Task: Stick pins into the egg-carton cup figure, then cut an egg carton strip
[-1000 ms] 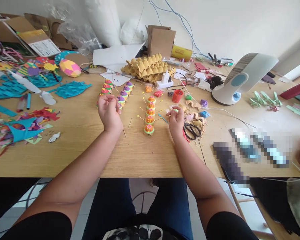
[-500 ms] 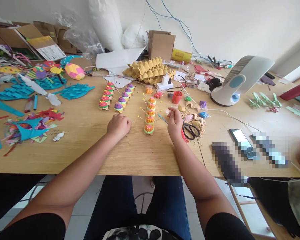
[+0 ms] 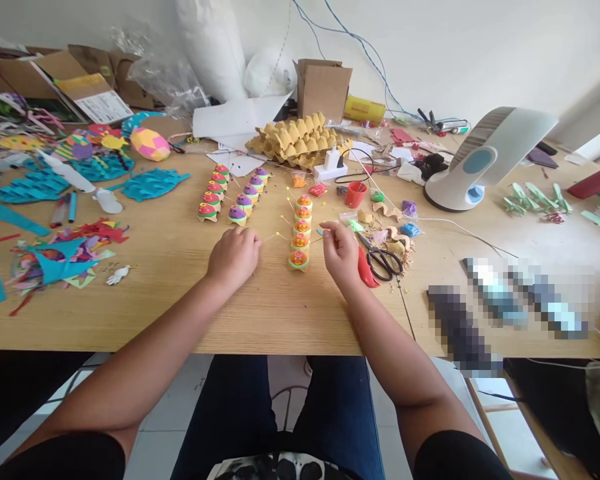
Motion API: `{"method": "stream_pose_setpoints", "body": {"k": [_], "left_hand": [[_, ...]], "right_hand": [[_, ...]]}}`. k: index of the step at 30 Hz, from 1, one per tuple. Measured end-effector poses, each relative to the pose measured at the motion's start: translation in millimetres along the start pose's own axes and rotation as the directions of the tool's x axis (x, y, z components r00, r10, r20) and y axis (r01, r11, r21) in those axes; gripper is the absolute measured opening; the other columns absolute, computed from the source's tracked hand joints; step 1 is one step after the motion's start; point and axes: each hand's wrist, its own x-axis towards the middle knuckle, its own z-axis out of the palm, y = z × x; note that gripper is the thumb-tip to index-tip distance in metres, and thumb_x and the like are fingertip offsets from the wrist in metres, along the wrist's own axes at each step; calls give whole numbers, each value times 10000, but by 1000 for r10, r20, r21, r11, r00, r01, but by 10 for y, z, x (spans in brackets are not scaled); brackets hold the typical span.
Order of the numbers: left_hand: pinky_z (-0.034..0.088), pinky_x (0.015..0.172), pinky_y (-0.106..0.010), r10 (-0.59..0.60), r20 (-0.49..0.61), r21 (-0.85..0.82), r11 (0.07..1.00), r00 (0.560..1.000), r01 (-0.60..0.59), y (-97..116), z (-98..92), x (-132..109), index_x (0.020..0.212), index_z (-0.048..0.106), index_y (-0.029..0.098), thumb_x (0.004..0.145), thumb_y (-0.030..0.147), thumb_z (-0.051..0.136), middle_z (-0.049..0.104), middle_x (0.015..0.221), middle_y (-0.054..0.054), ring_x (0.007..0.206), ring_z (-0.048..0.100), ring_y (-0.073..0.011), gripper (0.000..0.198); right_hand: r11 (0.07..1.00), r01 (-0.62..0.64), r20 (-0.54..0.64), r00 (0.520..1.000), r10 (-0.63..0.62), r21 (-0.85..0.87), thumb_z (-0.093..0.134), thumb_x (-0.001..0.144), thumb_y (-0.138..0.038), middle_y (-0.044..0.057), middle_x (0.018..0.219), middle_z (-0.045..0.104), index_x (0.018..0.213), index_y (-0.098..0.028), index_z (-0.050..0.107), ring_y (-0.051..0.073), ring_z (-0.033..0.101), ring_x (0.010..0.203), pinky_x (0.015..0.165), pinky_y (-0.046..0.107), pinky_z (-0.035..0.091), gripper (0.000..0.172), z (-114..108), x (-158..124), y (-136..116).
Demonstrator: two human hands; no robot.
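A row of small painted cups (image 3: 300,230) with ball-tipped pins sticking out of them runs away from me on the wooden table (image 3: 180,313). My left hand (image 3: 233,255) lies curled on the table just left of that row, its fingertips pinching a thin stick whose end pokes out toward the cups. On the row's right side, my right hand (image 3: 339,251) is raised a little, thumb and fingers pinched on a small pin close to the cups. Two more rows of painted cups (image 3: 230,190) stand farther back on the left.
Scissors (image 3: 380,261) and a red scrap lie right of my right hand among shavings and bright bits. Egg cartons (image 3: 295,139), a cardboard box (image 3: 323,88) and a white fan (image 3: 485,157) stand behind. Blue and coloured paper cut-outs (image 3: 50,200) cover the left side.
My left hand came down from near the far rows of cups to the table beside the near row. My right hand shifted left toward the cups, still pinched.
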Motion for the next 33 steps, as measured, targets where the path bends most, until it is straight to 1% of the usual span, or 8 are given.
{"method": "stream_pose_setpoints", "body": {"k": [3,7,9,12,17,21,30,33], "left_hand": [[475,760,-374,132,-218,-101,982,967,-156,183,-185,-79,970,624,184,990,228,469,677,912,-99,868,618,-258,162],[490,821,-361,414,-393,-77,875,821,-479,419,-278,-84,1134,637,177,992,184,508,706,953,-82,886,620,-231,192],[499,850,-366,481,-441,-52,829,758,-556,452,-236,-58,1244,627,189,976,147,529,713,987,-82,912,631,-229,289],[506,876,-375,489,-488,-44,814,723,-580,413,-137,-55,1261,645,222,942,118,566,720,1018,-77,940,645,-230,345],[490,771,-353,487,-514,20,830,706,-558,349,-76,-135,1145,683,201,891,143,651,714,900,-61,848,627,-223,262],[446,701,-341,465,-519,52,855,717,-517,347,-106,-138,1069,693,197,885,150,668,694,833,-49,777,591,-216,192],[412,712,-359,407,-469,-15,884,784,-468,400,-67,-119,1011,687,199,953,193,588,632,775,-59,765,558,-230,115],[430,726,-358,378,-420,-112,881,825,-460,516,-35,-204,1058,649,174,966,189,564,658,841,-78,810,586,-236,126]], "right_hand": [[999,15,80,997,-18,31,516,999,-361,12,739,589,1049,-210,698,152,531,666,663,301,445,242,10,-37,-83],[984,1,185,982,-35,181,543,984,-481,23,759,633,1015,-197,693,148,564,685,653,287,461,322,26,-88,-182],[967,-21,193,981,-30,255,534,981,-519,37,802,661,971,-190,679,149,586,720,662,283,471,359,24,-97,-215],[949,-54,185,983,-5,311,532,981,-526,26,769,643,892,-188,646,137,571,690,632,270,463,367,9,-93,-253],[970,17,208,976,-70,243,564,984,-399,-2,695,590,837,-202,614,122,513,616,591,259,424,251,1,-99,-284],[984,39,254,964,-83,174,580,977,-324,-4,707,597,858,-213,600,129,528,634,615,262,434,164,32,-111,-243],[987,133,258,954,-152,88,511,1002,-300,33,818,639,886,-231,584,166,579,747,710,301,471,153,16,-96,-212],[987,69,287,952,-109,145,511,1001,-337,20,771,604,852,-223,563,150,537,691,649,285,457,195,-44,-74,-240]]}}
